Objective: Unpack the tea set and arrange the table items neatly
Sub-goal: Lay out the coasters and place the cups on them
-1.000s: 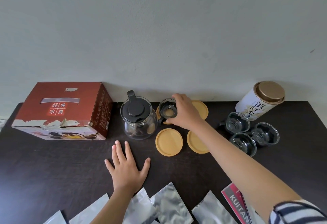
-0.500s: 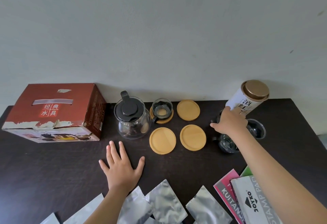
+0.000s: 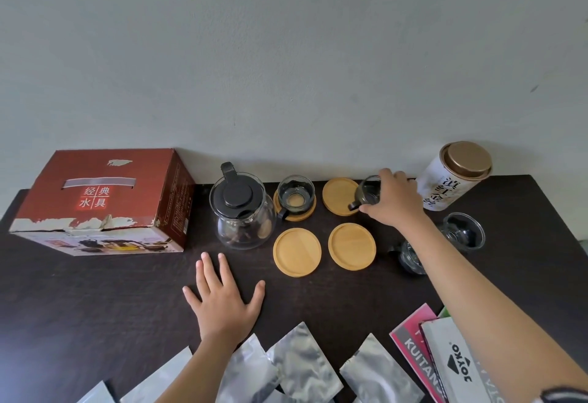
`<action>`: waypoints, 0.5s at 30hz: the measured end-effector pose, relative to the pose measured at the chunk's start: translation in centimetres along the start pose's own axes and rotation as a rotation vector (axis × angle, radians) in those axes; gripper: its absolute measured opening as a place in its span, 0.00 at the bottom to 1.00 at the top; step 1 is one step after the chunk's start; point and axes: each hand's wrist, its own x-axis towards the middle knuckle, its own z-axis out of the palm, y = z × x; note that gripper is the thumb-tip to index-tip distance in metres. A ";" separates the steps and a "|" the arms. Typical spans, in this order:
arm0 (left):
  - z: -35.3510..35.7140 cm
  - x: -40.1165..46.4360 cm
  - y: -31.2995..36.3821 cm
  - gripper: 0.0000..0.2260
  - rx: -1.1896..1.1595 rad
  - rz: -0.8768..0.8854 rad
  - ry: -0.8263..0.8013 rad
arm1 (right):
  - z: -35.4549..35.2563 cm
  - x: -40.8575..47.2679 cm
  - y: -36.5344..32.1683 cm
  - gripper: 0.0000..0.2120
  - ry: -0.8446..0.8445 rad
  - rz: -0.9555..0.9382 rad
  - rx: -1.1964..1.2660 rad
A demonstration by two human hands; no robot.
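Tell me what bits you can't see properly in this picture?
All head view:
- Glass cup in the right hand: fingers cover its right side.
- Cup near the front: the right forearm crosses it.
- Silver pouches: cut off by the bottom edge.
- Teapot contents: too dark to tell.

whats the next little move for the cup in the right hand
Probably shift it left and set it down centred on the back-right coaster. The right hand holds the glass cup at that bare coaster's right edge; another cup already sits on the neighbouring one.

Right forearm (image 3: 445,262) covers part of a clear glass cup (image 3: 410,258); silver foil pouches (image 3: 302,361) near the left hand (image 3: 222,300) cut off below.
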 end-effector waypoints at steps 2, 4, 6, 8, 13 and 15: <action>0.0 0.0 0.0 0.44 0.001 -0.001 -0.002 | 0.2 0.4 -1.6 0.37 -0.007 -0.064 0.005; 0.1 0.0 0.0 0.43 -0.014 0.001 0.004 | 0.6 1.0 -2.8 0.36 -0.010 -0.105 -0.001; 0.0 0.0 0.0 0.44 -0.005 -0.002 -0.003 | 1.1 1.5 -3.4 0.35 -0.012 -0.138 0.012; 0.0 0.1 0.0 0.44 0.008 -0.008 -0.011 | 1.6 1.9 -3.7 0.35 -0.012 -0.159 0.050; -0.1 0.1 -0.1 0.44 0.003 -0.004 0.004 | 2.5 0.8 -3.5 0.42 0.051 -0.139 0.153; -0.1 0.0 0.0 0.44 0.002 -0.004 0.005 | 2.8 -0.7 -2.9 0.43 0.089 -0.122 0.157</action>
